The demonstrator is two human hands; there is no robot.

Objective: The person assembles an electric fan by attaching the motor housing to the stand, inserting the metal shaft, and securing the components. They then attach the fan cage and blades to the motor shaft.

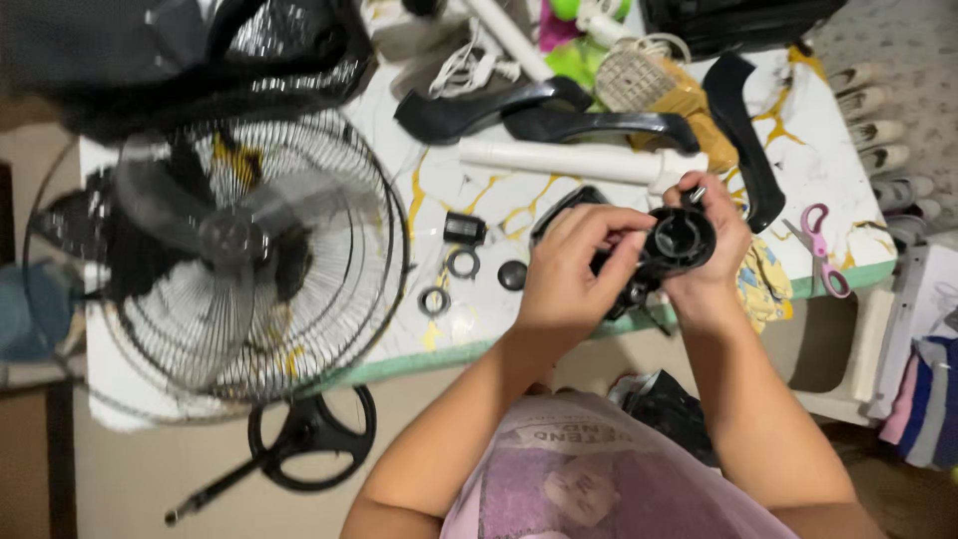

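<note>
Marbled table [559, 195]; both hands grip a round black plastic fan part [679, 243].

At centre right of the frame, both hands hold a round black plastic part [677, 243] above the table [559, 190] edge: the right hand [714, 250] cups it, the left hand [571, 268] pinches its side with its fingers [624, 262]. A wire fan cage [215, 255] fills the left. Two black rings [449, 281] lie centre; pink scissors [824, 250] lie far right.
</note>
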